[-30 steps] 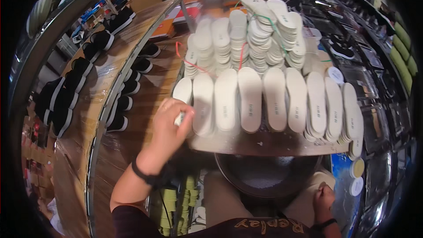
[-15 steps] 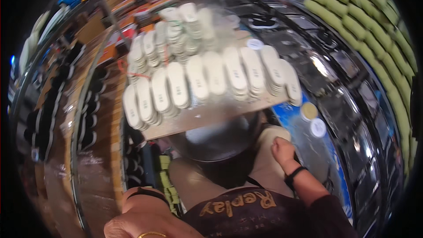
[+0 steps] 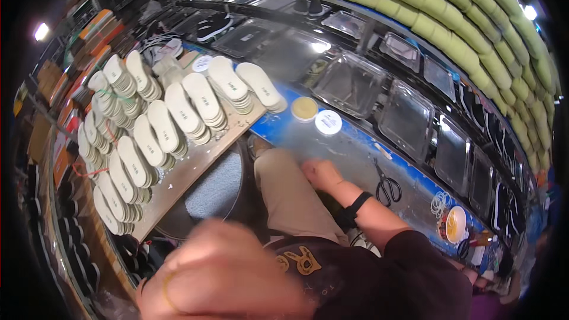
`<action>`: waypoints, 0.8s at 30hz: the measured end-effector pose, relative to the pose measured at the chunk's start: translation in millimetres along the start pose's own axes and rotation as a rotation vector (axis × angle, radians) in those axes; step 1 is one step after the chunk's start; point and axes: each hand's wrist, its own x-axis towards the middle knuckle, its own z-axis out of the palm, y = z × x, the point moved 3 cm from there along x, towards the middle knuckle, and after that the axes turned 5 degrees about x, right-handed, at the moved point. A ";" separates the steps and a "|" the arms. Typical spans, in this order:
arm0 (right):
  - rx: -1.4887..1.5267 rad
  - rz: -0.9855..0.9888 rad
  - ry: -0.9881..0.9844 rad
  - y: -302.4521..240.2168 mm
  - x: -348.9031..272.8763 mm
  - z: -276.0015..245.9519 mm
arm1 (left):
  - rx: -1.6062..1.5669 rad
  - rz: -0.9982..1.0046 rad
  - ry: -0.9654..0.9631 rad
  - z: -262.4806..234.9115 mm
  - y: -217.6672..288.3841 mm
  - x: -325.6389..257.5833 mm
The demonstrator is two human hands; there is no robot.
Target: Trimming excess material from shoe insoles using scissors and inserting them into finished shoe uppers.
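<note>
My left hand [image 3: 213, 266] is close to the camera at the lower left, smeared by motion. A thin gold band shows on it, but its fingers cannot be made out. Beside my right thigh, over the edge of a blue-rimmed bench [image 3: 367, 172], my right hand [image 3: 322, 173] is curled closed, a dark band at its wrist. Whatever it may hold is hidden. Ahead to the left, stacks of white insoles [image 3: 184, 112] lie in a row on a board [image 3: 195, 172], with more stacks behind.
Black scissors [image 3: 386, 185], pale rubber bands [image 3: 440, 203] and a tub with yellow contents [image 3: 456, 225] lie on the bench at right. A round tin [image 3: 304, 109] and white lid [image 3: 328, 122] sit farther up. Under the board is a dark basin [image 3: 222, 184]. Clear-topped trays [image 3: 349, 86] and green rolls [image 3: 438, 29] line the back.
My view has swung to the right, so the insoles now sit farther left and more of the bench shows. My left hand has risen into view, blurred. My right hand remains curled near my thigh.
</note>
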 end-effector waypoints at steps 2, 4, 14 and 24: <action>0.020 0.065 0.020 7.0 -11.2 -19.4 | 0.579 0.019 0.063 18.8 2.8 16.1; -0.020 0.084 -0.050 11.0 -21.2 -39.9 | 0.725 0.060 0.078 29.8 5.7 25.1; 0.040 -0.057 -0.008 4.4 -21.1 4.3 | -0.038 -0.173 0.049 28.0 7.5 4.8; 0.109 -0.088 -0.214 -50.7 9.6 43.3 | -0.077 0.055 0.343 28.3 6.3 -12.0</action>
